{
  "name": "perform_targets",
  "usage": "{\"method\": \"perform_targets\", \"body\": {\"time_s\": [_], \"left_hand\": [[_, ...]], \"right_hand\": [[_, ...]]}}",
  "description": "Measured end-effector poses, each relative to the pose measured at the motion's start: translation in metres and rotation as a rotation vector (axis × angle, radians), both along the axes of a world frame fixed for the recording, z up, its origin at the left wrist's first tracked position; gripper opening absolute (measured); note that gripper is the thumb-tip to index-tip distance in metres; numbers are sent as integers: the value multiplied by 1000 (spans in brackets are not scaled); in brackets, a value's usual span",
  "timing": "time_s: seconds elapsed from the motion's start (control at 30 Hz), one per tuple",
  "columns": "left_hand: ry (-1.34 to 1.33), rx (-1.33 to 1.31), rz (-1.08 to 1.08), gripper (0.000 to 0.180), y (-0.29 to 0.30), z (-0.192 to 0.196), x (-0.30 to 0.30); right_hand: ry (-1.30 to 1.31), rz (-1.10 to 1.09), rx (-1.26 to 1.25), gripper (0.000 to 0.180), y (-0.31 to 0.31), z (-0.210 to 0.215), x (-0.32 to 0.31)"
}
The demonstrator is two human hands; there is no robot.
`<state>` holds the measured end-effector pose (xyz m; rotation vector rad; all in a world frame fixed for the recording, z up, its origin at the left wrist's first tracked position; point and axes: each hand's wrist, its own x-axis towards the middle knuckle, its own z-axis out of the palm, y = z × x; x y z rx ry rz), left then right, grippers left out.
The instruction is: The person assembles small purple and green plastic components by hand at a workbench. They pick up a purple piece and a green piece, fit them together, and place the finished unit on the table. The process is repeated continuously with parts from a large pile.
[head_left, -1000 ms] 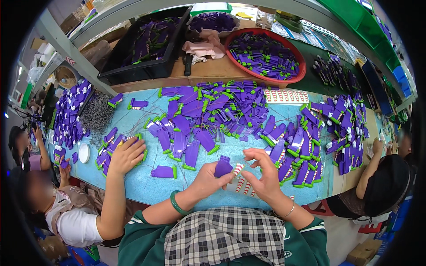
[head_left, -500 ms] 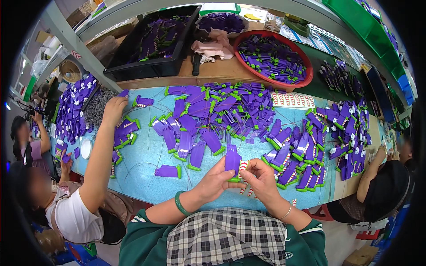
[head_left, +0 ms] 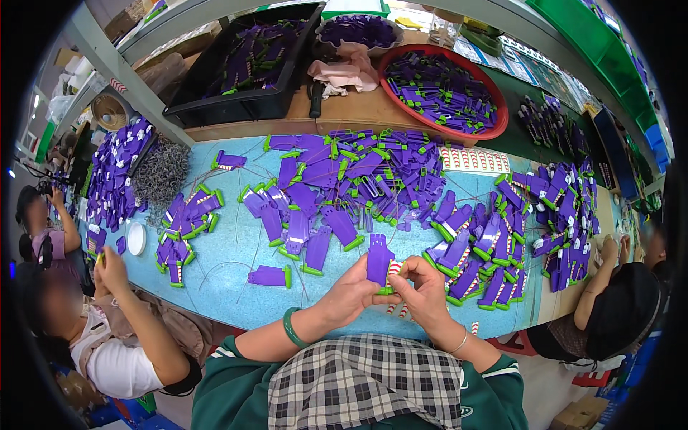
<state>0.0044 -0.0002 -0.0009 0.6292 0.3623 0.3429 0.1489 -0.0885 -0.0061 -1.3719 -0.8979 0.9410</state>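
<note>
Just above the table's near edge, my left hand [head_left: 348, 295] is closed on a flat purple plastic part [head_left: 379, 259] with a green end, held upright. My right hand [head_left: 423, 288] pinches a red-and-white striped sticker [head_left: 394, 269] against the part's right side; how much of it is stuck down cannot be made out. Several more striped strips [head_left: 398, 311] show below my fingers, partly hidden. Purple parts with green ends [head_left: 344, 229] lie in front of my left hand. To the right of my right hand is a pile of striped parts [head_left: 487, 258].
A big heap of purple and green pieces [head_left: 401, 172] covers the table's middle, near a sticker sheet [head_left: 474, 160]. Behind stand a black tray [head_left: 236, 107] and a red basin [head_left: 502, 118]. Co-workers sit at left [head_left: 122, 358] and right [head_left: 616, 315]; metal springs [head_left: 161, 172] lie far left.
The left co-worker's arm has drawn back from the table's far left to their body, uncovering green-ended parts there. My hands stay almost in place, with the purple part and sticker still held.
</note>
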Motion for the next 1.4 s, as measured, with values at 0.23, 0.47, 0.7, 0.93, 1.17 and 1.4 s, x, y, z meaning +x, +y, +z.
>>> {"method": "perform_targets", "body": {"time_s": [0.23, 0.47, 0.7, 0.93, 1.17, 1.4], "left_hand": [[190, 405, -31, 32, -3, -2, 3], [104, 456, -43, 26, -10, -4, -1], [-70, -18, -170, 29, -7, -1, 3], [-37, -350, -478, 37, -9, -11, 10], [283, 932, 27, 9, 4, 21, -8], [31, 2233, 517, 23, 23, 31, -4]], "right_hand": [[-198, -61, 30, 12, -2, -6, 2], [-718, -58, 301, 19, -2, 12, 14], [-162, 153, 75, 48, 7, 15, 6], [7, 309, 23, 25, 5, 17, 10], [479, 171, 27, 33, 8, 23, 26], [482, 229, -88, 16, 9, 29, 24]]}}
